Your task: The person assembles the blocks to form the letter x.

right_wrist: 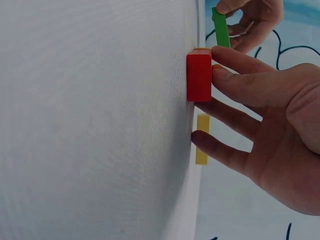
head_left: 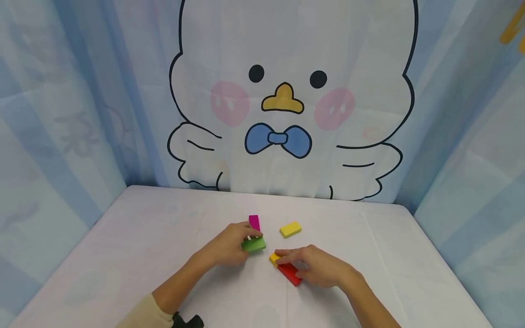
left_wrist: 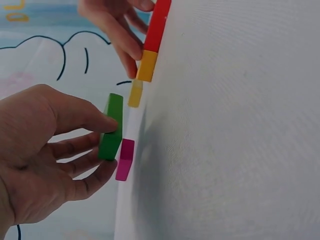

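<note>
Clearly, left hand (head_left: 230,243) pinches smooth, oblong green block (head_left: 254,245).

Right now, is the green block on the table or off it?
Off: the right wrist view shows the left hand pinching the green block clear of the table.

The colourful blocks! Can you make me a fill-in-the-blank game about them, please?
1. The left hand is holding the ____ block.
2. By the right hand, the orange-yellow block meets the end of the ____ block.
3. In the head view, the ____ block lies well apart from both hands.

Missing words: green; red; yellow.
</note>
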A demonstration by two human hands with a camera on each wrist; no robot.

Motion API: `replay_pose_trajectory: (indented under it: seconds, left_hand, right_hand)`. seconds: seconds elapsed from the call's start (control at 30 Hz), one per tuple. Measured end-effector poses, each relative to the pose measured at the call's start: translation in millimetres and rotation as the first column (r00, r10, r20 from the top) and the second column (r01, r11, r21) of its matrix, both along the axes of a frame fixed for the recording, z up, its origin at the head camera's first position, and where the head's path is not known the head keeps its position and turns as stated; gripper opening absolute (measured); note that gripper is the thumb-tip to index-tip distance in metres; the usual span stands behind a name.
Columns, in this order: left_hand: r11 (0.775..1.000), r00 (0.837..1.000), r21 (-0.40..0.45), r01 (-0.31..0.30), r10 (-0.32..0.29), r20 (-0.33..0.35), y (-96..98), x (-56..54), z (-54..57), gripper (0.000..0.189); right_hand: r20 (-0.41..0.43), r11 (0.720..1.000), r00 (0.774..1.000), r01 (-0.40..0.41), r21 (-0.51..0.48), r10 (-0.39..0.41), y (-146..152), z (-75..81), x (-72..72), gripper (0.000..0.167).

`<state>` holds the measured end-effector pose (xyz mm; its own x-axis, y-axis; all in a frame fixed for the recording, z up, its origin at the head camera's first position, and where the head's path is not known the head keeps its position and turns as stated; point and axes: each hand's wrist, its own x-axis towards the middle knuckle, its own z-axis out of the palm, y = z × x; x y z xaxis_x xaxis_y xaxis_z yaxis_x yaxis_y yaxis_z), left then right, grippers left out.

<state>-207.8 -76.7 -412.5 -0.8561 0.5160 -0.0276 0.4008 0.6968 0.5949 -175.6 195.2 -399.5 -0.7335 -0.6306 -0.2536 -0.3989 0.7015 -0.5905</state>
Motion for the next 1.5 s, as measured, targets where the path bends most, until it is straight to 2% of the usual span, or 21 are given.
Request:
replay_pose_trajectory:
  seconds: [0.43, 0.9, 1.5]
  left_hand:
    - [0.998, 0.998, 0.019, 0.057, -0.058, 0.04, -2.2, 4.6, 0.7, 0.05]
    - [0.993, 0.993, 0.005, 0.116, -0.116, 0.026, 1.5, 8.8, -0.3, 0.049]
    - [0.991, 0.982, 0.007, 0.132, -0.132, 0.132, 8.3, 17.2, -2.6, 0.052]
  right_hand:
    - [0.009, 1.0, 1.0, 0.01, 0.001, -0.01, -1, -0.8, 0.5, 0.053]
    - [-0.004, 1.0, 1.0, 0.01, -0.005, -0.01, 0, -1.8, 0.1, 0.053]
    - [-0.027, 1.0, 1.0, -0.008, -0.004, 0.008, 0, -2.3, -1.1, 0.053]
